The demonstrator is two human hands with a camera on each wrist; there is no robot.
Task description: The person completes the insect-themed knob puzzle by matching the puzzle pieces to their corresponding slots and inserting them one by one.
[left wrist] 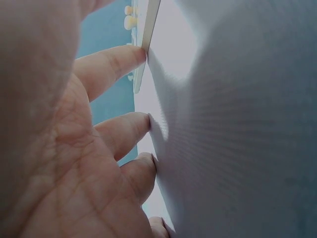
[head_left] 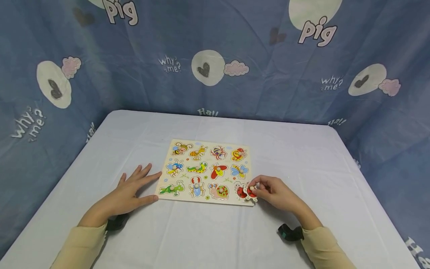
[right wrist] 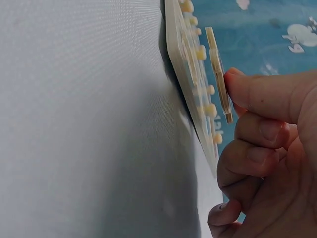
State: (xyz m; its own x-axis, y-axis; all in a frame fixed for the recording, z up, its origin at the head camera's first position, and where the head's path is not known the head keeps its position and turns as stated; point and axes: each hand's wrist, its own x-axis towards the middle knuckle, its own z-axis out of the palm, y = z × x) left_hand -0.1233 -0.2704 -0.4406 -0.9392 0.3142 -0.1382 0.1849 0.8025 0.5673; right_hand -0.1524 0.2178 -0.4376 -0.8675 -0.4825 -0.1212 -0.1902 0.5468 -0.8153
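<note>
A wooden peg puzzle board (head_left: 188, 175) with rows of insect pieces lies on the white table. My right hand (head_left: 277, 192) pinches a red ladybug puzzle piece (head_left: 250, 192) by its knob, just above the board's near right corner. The right wrist view shows that piece (right wrist: 219, 74) edge-on, apart from the board (right wrist: 185, 64). Under it, the ladybug picture on the board is partly hidden. My left hand (head_left: 125, 194) lies spread at the board's left edge, thumb and index finger touching it. In the left wrist view, a fingertip (left wrist: 138, 55) meets the board's edge (left wrist: 150, 25).
The white-covered table (head_left: 215, 239) spreads out around the board. Behind and beside it hangs a blue printed curtain (head_left: 255, 89). Dark devices sit at both wrists, one below the right wrist (head_left: 290, 233). The other pieces, such as the snail (head_left: 219, 191), lie in the board with knobs up.
</note>
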